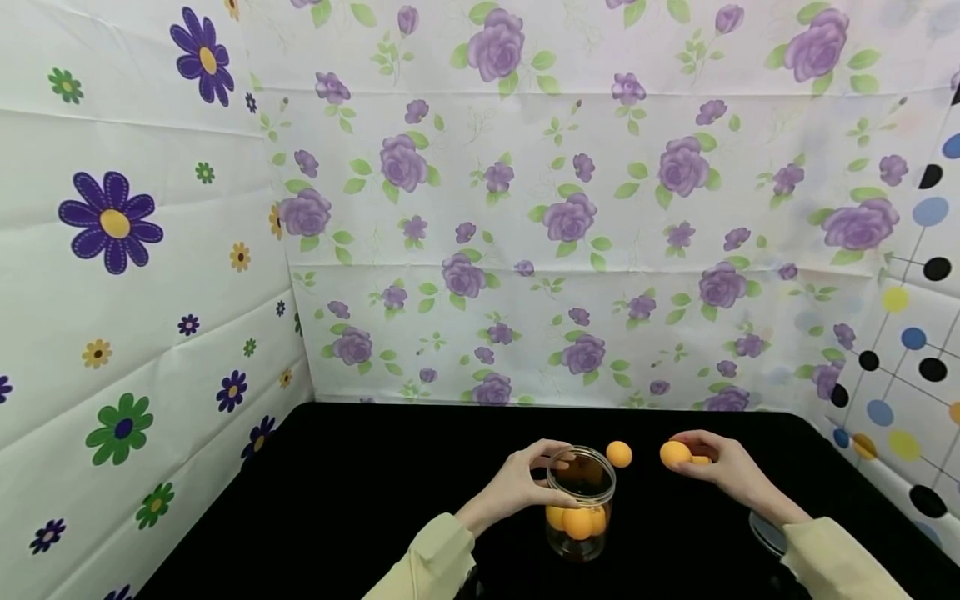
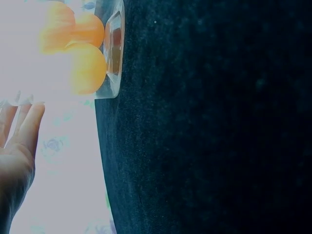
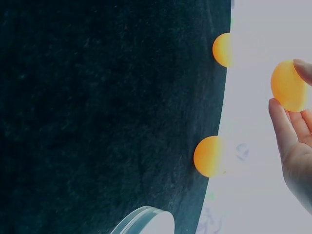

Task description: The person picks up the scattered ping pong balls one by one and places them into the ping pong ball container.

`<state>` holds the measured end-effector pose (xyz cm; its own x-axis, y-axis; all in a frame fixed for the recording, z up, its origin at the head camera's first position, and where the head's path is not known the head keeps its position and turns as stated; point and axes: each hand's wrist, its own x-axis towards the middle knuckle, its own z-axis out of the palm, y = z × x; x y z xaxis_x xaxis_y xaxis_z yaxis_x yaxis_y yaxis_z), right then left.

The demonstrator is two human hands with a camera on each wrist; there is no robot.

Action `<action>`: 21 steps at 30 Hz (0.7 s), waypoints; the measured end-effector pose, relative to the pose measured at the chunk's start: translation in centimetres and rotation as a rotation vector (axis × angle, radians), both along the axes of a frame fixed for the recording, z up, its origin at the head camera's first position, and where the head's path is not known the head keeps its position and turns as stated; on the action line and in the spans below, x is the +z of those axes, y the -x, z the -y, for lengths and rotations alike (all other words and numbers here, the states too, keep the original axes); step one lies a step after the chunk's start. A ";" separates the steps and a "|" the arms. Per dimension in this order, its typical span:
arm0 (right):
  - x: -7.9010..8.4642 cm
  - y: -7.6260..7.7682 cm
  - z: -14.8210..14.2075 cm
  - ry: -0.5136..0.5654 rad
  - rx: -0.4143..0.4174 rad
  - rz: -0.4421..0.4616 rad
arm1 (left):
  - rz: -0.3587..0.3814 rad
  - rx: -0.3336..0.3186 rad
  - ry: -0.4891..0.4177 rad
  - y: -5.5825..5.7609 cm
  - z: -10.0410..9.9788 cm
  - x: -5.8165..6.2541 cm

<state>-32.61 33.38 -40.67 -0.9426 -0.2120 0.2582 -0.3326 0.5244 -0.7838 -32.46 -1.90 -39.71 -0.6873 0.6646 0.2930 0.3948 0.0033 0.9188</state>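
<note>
Left hand [image 1: 517, 483] in wide curl, right hand [image 1: 723, 464] in pinch (thumb [image 1: 696, 472] opposite fingers [image 1: 699, 437])

Between my right fingers [image 1: 702, 437] and the clear, round, open-topped jar [image 1: 581, 551] I have room to pass; a loose orange ball [image 1: 619, 454] sits behind the jar's right side, and my left fingers [image 1: 544, 451] block its left.

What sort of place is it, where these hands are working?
Probably a staged recording booth: printed sheets line three sides of a black table, where the left hand grips a clear jar holding orange balls.
</note>
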 end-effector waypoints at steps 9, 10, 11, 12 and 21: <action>0.5 0.2 1.0 0.027 -0.012 0.006 | 0.007 0.002 0.001 0.0 0.0 0.1; 0.6 0.3 1.1 0.027 -0.014 0.008 | 0.008 0.001 0.000 0.0 0.0 0.1; 0.7 0.3 1.2 0.024 -0.009 0.007 | 0.007 0.000 0.000 0.0 0.0 0.1; 0.7 0.3 1.4 0.026 -0.014 0.011 | 0.008 -0.001 0.000 0.0 0.0 0.0; 1.4 0.2 2.6 0.032 0.013 0.001 | 0.003 0.004 0.009 0.0 0.0 0.0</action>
